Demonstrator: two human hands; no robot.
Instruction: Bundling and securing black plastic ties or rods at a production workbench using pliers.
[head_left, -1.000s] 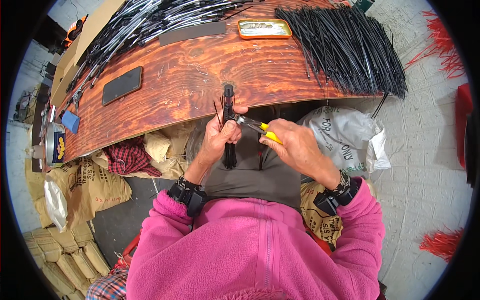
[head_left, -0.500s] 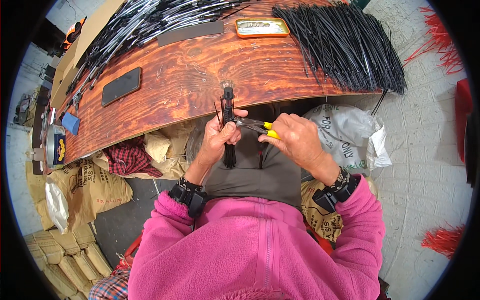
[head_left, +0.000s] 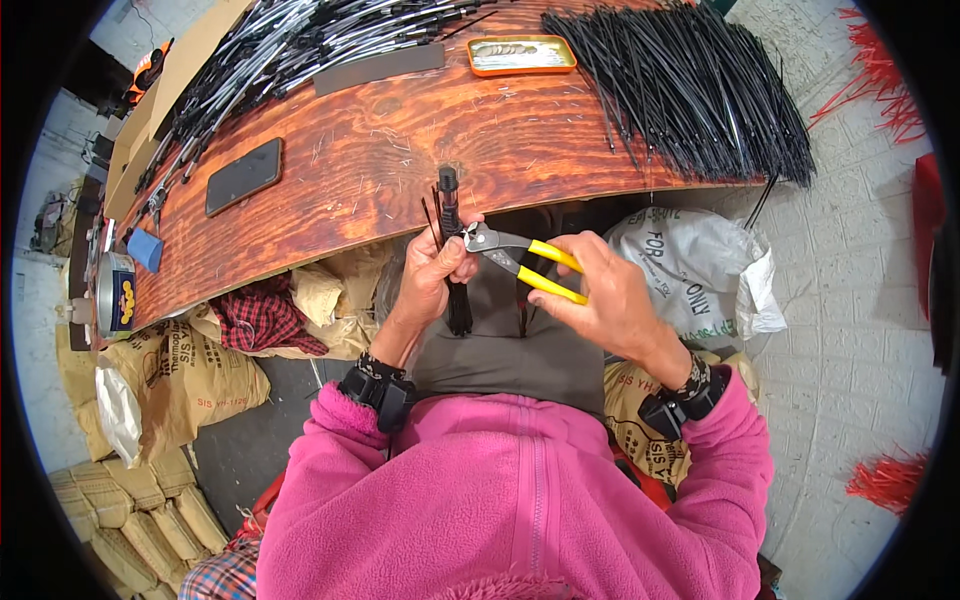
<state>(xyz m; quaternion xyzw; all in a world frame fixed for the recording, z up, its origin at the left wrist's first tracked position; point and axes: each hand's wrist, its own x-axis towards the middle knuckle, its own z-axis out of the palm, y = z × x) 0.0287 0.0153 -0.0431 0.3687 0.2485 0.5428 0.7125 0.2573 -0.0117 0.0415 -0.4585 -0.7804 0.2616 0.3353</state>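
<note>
My left hand [head_left: 428,280] is closed around an upright bundle of thin black strips [head_left: 459,312] at the table's front edge, above my lap. A ribbed black piece with a rounded cap [head_left: 448,190] stands out of the top of the bundle. In my right hand [head_left: 622,300] is a pair of pliers [head_left: 506,248] with yellow handles, spread apart. The metal jaws meet the bundle beside my left thumb. What lies between the jaws is too small to make out.
A phone [head_left: 244,177] lies on the wooden table [head_left: 350,160]. Behind it are black and silver rods [head_left: 300,50] and a grey strip [head_left: 379,69]. An orange-rimmed tin [head_left: 522,70] sits near a heap of black strips [head_left: 690,100]. Sacks [head_left: 690,260] stand below.
The pliers' handles have spread wider, and my right hand has shifted slightly right and down. The jaws have turned to show their flat side. My left hand keeps its grip, nearly still.
</note>
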